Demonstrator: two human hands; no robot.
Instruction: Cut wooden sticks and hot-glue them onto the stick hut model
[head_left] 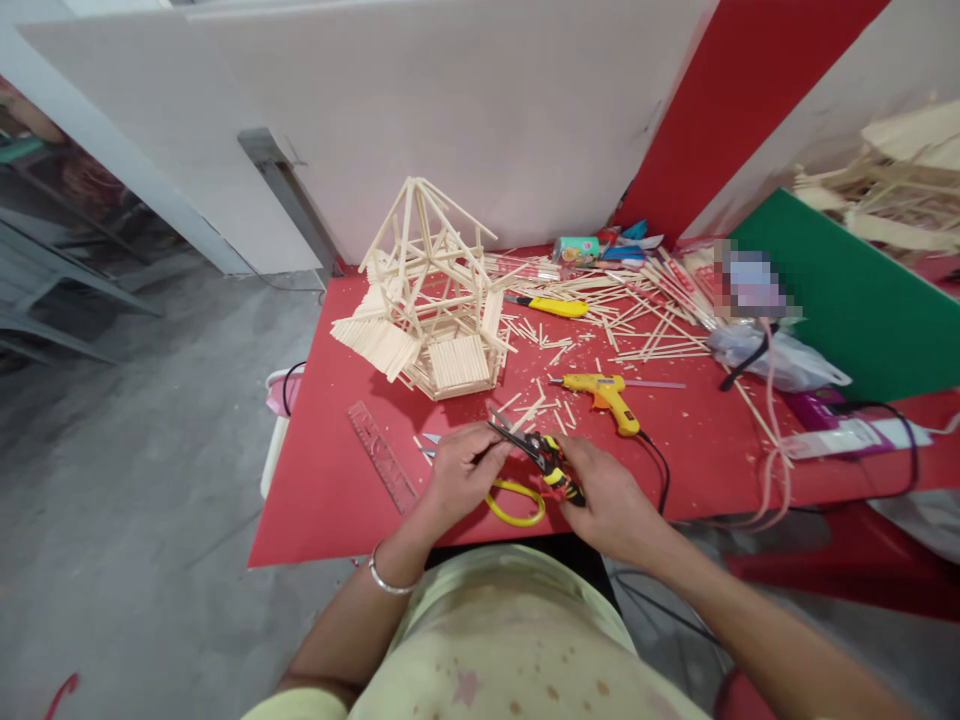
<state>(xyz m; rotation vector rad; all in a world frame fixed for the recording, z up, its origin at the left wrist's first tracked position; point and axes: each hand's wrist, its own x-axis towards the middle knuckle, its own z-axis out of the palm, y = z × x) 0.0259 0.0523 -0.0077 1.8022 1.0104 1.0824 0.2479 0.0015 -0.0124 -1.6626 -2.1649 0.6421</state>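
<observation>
My right hand (pixel 611 495) is wrapped around the black-and-yellow handles of a pair of snips (pixel 553 466), whose blades point left toward my other hand. The thumb and fingers of my left hand (pixel 466 468) are pinched together at the blades, on what looks like a thin wooden stick (pixel 529 414); its held end is hidden. Under my hands lies a pair of scissors with yellow handles (pixel 517 503), partly covered. Beyond them stands a house-like model of wooden sticks (pixel 427 290), with an open pointed roof frame and slatted panels.
On the red table (pixel 300 500) lie a clear ruler (pixel 381 458), a yellow glue gun (pixel 611 395) with its cord, and a yellow cutter knife (pixel 559 306). Loose sticks (pixel 660 325) are scattered behind. A green board (pixel 847 300) and plastic bag (pixel 780 358) are at right.
</observation>
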